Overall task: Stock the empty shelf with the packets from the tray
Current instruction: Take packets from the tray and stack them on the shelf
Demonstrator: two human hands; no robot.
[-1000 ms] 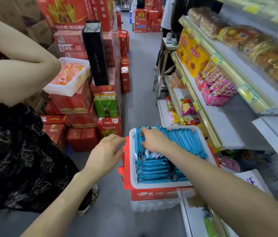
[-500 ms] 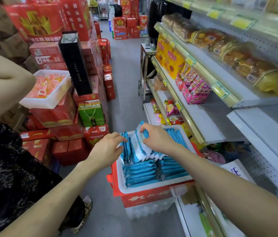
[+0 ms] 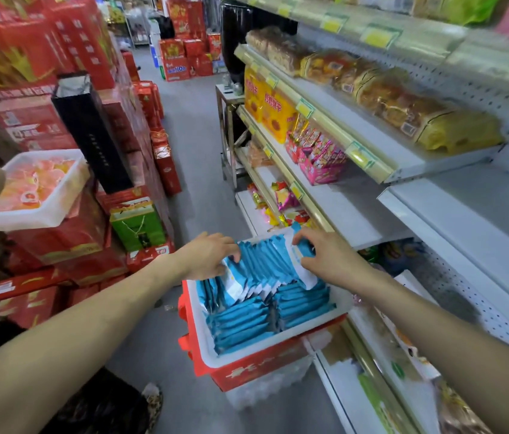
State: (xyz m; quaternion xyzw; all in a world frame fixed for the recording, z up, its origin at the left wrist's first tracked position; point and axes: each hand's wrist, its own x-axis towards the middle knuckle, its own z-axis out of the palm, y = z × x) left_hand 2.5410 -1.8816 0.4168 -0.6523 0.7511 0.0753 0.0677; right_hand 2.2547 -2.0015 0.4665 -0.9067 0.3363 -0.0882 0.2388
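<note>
A white tray [image 3: 206, 346] on a red box holds several blue packets [image 3: 240, 324], some lying flat in front and a row standing on edge behind. My left hand [image 3: 212, 255] grips the left end of the standing row of packets [image 3: 262, 264]. My right hand [image 3: 328, 255] grips the right end of the same row, lifted slightly above the tray. The bare white shelf [image 3: 347, 214] runs just right of the tray, with pink packets at its far end.
Stacked red gift boxes [image 3: 59, 126], a green box [image 3: 136, 227] and a white tray of orange packets [image 3: 37, 189] line the left. Another person's arm and dark clothing fill the left edge. Stocked shelves [image 3: 372, 89] stand at right. A grey aisle floor [image 3: 197, 158] runs ahead.
My left hand moved from beside the tray onto the left end of the standing packets. My right hand has raised the row's right end. The view shifted right and closer.
</note>
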